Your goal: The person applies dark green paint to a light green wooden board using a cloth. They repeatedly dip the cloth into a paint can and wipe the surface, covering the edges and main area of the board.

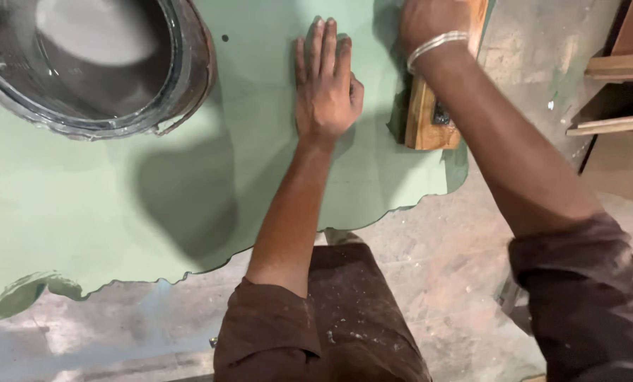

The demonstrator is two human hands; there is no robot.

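A large pale green sheet [118, 212] with a wavy, scalloped edge lies flat in front of me. My left hand [325, 85] rests palm down on it, fingers together and pointing away. To its right my right hand [429, 25], with a silver bangle at the wrist, grips the top of a wooden block tool [422, 120] that stands on the sheet near its right edge. The upper part of the block is hidden under my hand and by the frame's top edge.
A big round metal-rimmed ring [97, 71] with a glossy dark inside sits on the sheet at the upper left. Dusty concrete floor [436, 269] surrounds the sheet. Wooden boards [613, 92] stand at the right edge.
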